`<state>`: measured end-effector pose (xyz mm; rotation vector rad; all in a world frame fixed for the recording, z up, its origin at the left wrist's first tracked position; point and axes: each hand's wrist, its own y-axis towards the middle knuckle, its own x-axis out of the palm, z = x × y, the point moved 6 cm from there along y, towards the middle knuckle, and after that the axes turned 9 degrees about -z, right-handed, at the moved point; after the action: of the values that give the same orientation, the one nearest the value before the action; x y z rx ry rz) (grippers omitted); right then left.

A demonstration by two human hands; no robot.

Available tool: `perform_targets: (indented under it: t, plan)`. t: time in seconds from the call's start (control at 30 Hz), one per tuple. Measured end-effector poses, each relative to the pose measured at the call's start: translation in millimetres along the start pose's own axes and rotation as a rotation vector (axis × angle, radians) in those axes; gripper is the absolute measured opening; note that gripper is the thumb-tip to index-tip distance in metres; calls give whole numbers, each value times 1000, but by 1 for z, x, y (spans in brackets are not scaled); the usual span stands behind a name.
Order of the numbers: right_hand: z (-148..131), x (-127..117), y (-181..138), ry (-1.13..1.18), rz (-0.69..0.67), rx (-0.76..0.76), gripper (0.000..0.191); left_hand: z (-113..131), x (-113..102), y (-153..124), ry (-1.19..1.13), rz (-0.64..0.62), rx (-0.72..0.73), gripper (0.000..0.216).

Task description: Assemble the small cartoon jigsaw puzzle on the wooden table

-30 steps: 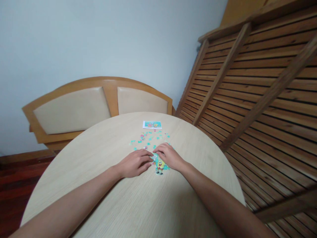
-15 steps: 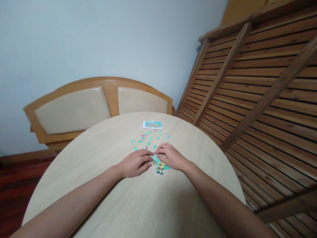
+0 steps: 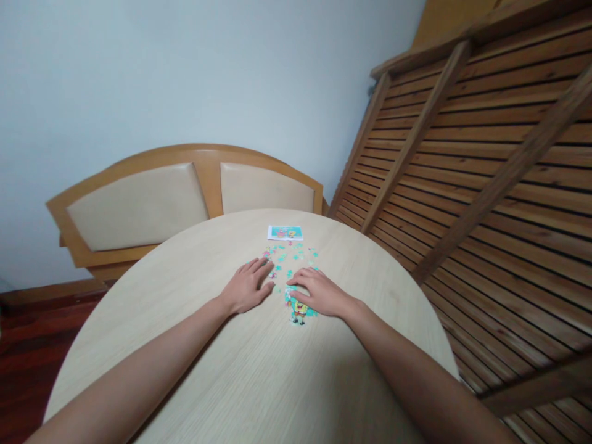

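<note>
A partly joined jigsaw puzzle (image 3: 300, 310), teal with a yellow cartoon figure, lies on the round table. My right hand (image 3: 319, 292) rests over its upper right part, fingers bent with thumb and fingertips apart at its upper left edge; no piece shows between them. To the left, my left hand (image 3: 248, 286) is open with fingers spread, its fingertips by the loose puzzle pieces (image 3: 274, 275). Some pieces beneath the left fingers are hidden. More teal and pink pieces (image 3: 281, 258) are scattered beyond both hands.
A picture card (image 3: 285, 233) with the cartoon figures lies at the far side of the pale table (image 3: 194, 370). Behind it stands a wooden padded headboard (image 3: 208, 185) against the wall. A slatted wooden frame (image 3: 462, 185) leans at the right.
My left hand has left the puzzle's upper left edge and moved away, left and forward, to the loose pieces, its fingers spreading. My right hand has stayed nearly in place.
</note>
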<state>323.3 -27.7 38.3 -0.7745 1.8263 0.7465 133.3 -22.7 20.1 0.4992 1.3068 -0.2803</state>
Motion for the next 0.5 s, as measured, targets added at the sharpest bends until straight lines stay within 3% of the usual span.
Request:
perform_targets:
  t: [0.13,0.3,0.5]
  plan:
    - [0,0,-1,-1,7,4,29,-3,2,-1,17,-32,-76,54]
    - [0,1,-3,8,-6,14,29,-4,-5,-3,28,45,-127,44]
    - [1,0,-2,13,-11,26,28,-7,1,-1,-5,2,-102,51]
